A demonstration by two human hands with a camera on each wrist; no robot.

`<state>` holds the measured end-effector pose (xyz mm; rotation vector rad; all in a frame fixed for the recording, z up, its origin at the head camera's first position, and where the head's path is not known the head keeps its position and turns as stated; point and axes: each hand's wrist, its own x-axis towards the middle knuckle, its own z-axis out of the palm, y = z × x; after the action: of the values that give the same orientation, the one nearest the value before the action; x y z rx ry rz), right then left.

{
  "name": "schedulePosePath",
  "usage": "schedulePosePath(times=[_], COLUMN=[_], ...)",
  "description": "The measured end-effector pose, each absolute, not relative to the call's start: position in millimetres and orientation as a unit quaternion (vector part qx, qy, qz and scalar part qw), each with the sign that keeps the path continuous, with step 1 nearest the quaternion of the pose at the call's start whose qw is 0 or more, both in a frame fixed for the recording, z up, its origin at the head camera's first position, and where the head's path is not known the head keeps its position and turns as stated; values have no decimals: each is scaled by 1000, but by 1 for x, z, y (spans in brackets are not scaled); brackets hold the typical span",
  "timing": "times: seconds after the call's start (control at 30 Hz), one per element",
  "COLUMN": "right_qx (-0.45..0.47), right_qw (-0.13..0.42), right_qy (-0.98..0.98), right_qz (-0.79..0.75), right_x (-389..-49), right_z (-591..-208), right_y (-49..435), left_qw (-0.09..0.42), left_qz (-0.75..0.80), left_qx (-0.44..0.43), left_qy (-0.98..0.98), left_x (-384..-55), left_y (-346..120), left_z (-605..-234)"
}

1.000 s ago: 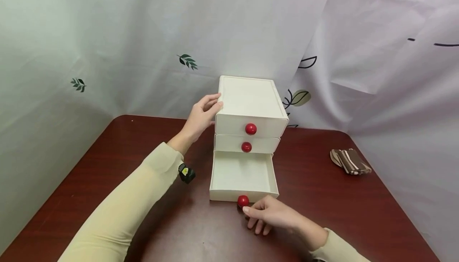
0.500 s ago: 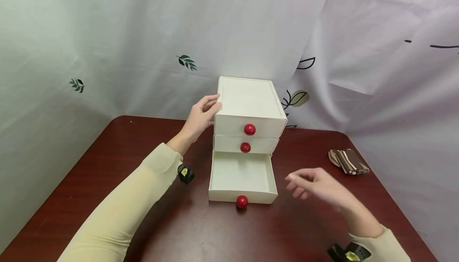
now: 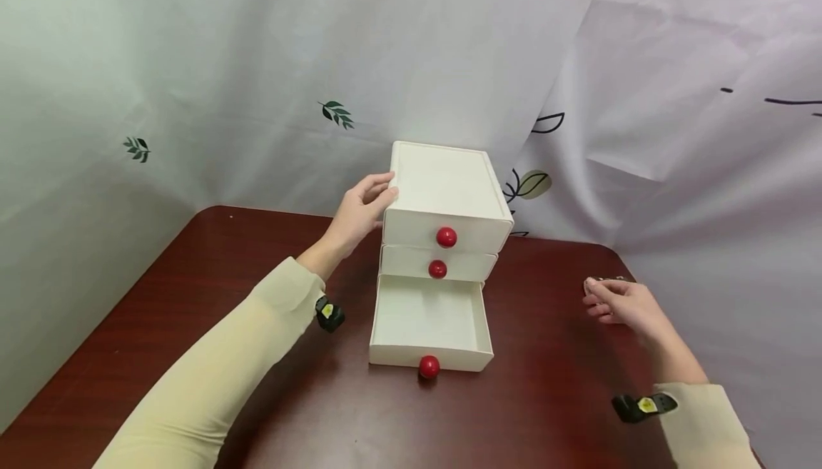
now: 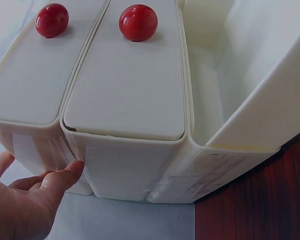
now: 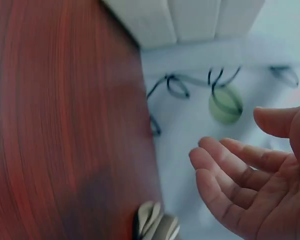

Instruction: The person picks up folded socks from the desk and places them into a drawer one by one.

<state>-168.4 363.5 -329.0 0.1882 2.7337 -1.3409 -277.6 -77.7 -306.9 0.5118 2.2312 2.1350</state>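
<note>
A white three-drawer unit (image 3: 449,182) with round red knobs stands on the table. Its bottom drawer (image 3: 394,355) is pulled out with a bare floor; the upper two are closed. My left hand (image 3: 358,213) rests against the unit's left side near the top edge, thumb and fingertips touching it, as the left wrist view also shows. At the right, my right hand (image 3: 626,305) hovers over a folded brown striped cloth (image 5: 157,222), mostly hidden behind the hand in the head view. Nothing is between its loosely bent fingers (image 5: 225,197), and the thumb stands apart.
The dark red wooden table (image 3: 526,412) has rounded back corners. Behind and beside it hang pale curtains (image 3: 257,62) printed with leaves, close to the back of the unit. The open drawer juts forward, its red knob (image 3: 429,367) foremost.
My right hand has left the bottom drawer's knob and moved right and away from me, to above the folded cloth. The left hand stays on the unit; the drawer remains out.
</note>
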Motion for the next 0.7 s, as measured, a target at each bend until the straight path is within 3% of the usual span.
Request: schedulePosePath(times=[0.33,0.7], right_qx=[70,69], right_qw=[-109,-99], right_qy=[937,965], right_qz=[-323,-233], right_x=[-187,-208], right_z=[-345,-369], right_y=[415,440], left_qw=[10,-3], left_qz=[679,686], left_qx=[160,163], left_qy=[716,709], left_x=[-258,-276], left_y=[-75,-76], left_z=[-287,-307])
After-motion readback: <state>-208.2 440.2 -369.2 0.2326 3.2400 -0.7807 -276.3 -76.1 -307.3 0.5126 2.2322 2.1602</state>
